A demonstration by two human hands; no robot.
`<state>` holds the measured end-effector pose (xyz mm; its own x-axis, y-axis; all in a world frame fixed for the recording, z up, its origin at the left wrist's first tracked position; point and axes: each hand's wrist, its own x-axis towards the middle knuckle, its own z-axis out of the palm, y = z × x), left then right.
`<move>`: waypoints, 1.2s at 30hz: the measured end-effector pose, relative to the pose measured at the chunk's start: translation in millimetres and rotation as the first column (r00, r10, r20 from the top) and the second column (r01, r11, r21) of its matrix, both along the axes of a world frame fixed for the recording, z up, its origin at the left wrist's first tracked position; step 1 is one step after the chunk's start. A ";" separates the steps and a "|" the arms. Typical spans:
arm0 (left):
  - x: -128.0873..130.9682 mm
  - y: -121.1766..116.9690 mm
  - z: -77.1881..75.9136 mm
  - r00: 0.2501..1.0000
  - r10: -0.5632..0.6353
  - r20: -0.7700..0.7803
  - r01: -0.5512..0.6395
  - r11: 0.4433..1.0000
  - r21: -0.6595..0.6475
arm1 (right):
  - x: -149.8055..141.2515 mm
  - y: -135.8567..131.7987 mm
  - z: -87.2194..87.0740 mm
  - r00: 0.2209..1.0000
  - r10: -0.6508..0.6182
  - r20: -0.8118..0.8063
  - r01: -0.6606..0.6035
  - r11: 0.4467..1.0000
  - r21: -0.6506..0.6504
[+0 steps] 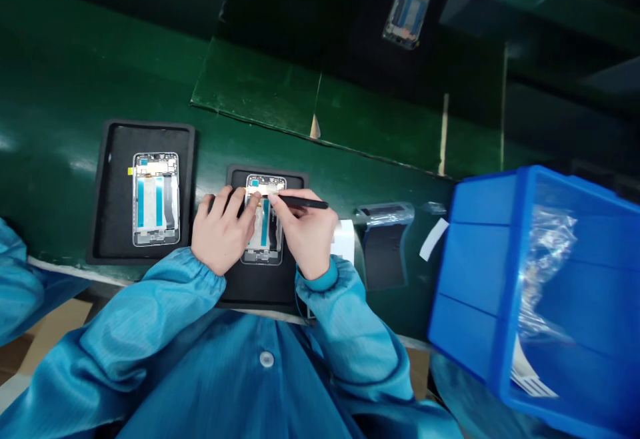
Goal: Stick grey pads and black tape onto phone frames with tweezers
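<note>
An opened phone [263, 229] lies in a black tray [265, 289] in front of me, its circuit board and battery with blue strips showing. My left hand [224, 227] rests at the phone's left side, fingers spread and bent, the fingertips touching near its upper part. My right hand [309, 231] grips a slim black pen-like tool [303, 203] between thumb and fingers. The tool lies nearly level, its handle end pointing right. Its working tip is hidden at the fingertips, over the upper part of the phone.
To the left, another opened phone [156, 200] lies in a larger black tray [113, 192]. A third phone [407, 13] sits on the raised green shelf [370, 119]. At right are a dark film sheet [385, 255], a white strip [433, 239] and a blue bin [475, 252] with clear plastic [543, 272].
</note>
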<state>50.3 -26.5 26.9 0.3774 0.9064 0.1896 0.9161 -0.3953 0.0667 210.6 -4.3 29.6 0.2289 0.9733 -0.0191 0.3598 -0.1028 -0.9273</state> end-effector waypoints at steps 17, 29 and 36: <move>79.5 -7.0 35.2 0.930 -0.358 0.087 0.367 0.922 -0.127 | 134.5 -101.6 -13.3 0.998 -0.059 0.008 0.058 0.998 0.038; 116.7 -14.8 16.8 0.863 -0.504 -0.026 0.479 0.834 -0.272 | 146.8 -104.9 -26.7 0.996 0.063 0.062 -0.069 0.992 0.102; 116.9 -15.7 18.0 0.862 -0.505 -0.041 0.475 0.833 -0.283 | 147.3 -103.8 -25.7 0.995 0.092 0.049 -0.096 0.991 0.090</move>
<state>167.2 -42.2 44.8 0.7894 0.6072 -0.0902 0.6137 -0.7774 0.1380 357.9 -108.1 3.9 0.1345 0.9877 0.0802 0.4052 0.0191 -0.9140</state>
